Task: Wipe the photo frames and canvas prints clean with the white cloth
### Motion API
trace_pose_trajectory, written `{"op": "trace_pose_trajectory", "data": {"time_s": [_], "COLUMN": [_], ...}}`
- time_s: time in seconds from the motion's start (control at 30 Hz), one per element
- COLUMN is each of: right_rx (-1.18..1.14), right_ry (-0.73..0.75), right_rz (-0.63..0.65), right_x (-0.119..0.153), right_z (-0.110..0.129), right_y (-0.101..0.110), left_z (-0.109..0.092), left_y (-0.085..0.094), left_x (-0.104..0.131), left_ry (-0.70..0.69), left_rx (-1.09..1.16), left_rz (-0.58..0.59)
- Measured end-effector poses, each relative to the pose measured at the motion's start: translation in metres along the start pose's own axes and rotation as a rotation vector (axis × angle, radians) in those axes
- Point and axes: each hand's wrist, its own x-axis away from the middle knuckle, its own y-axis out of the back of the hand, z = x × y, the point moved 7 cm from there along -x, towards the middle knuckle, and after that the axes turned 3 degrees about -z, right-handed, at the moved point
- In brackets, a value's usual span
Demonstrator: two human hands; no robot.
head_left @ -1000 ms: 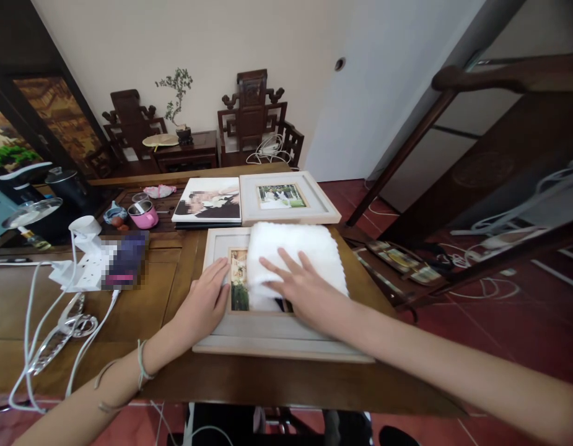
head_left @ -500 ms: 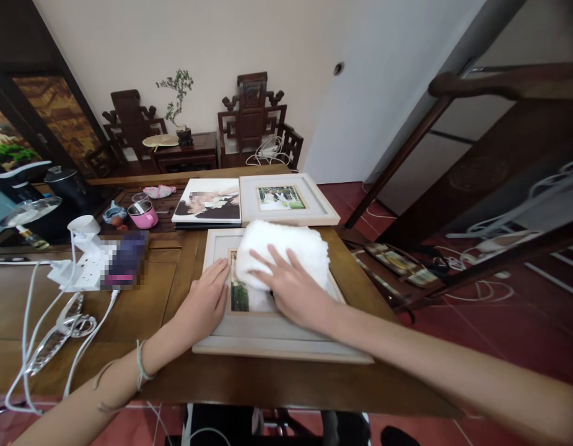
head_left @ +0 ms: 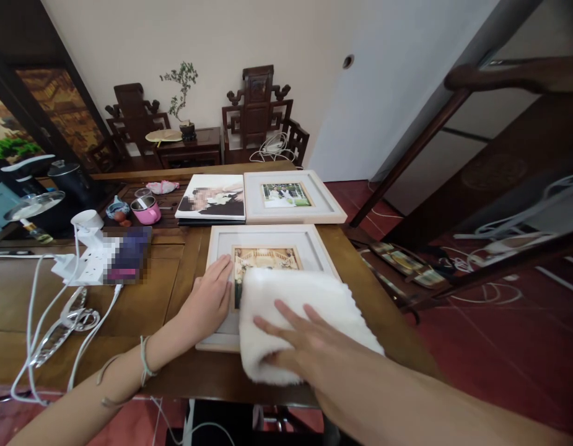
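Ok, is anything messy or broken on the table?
Nothing looks spilled or broken. The white cables look messy, sprawled loosely across the table's left side and drooping past its front edge. The picture frame under the white cloth looks fine where it shows.

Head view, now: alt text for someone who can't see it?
A person's spread right hand lies on a white fluffy cloth partly covering a rectangular pale wooden picture frame on a brown wooden table; the left hand rests on the frame's left side. Behind lie a second pale wooden frame and a white-edged photo panel.
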Motion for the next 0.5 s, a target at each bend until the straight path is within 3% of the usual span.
{"op": "trace_pose_trajectory", "data": {"time_s": [0.1,0.2,0.4,0.5], "right_rx": [-0.104,-0.085,0.266,0.359], "right_ry": [0.024,0.035,-0.072,-0.128], "right_rz": [0.059,-0.028,-0.293,-0.34], "right_x": [0.009,-0.004,-0.068,-0.1], "right_z": [0.01,-0.002,-0.055,-0.062], "right_y": [0.005,0.015,0.031,0.042], "left_z": [0.002,0.005,0.002,-0.002], "left_y": [-0.002,-0.004,0.004,0.011], "left_x": [0.0,0.001,0.001,-0.001], "left_ry": [0.008,0.013,-0.01,-0.009], "left_rx": [-0.011,-0.012,0.107,0.176], "left_rz": [0.038,0.058,-0.033,-0.095]}}
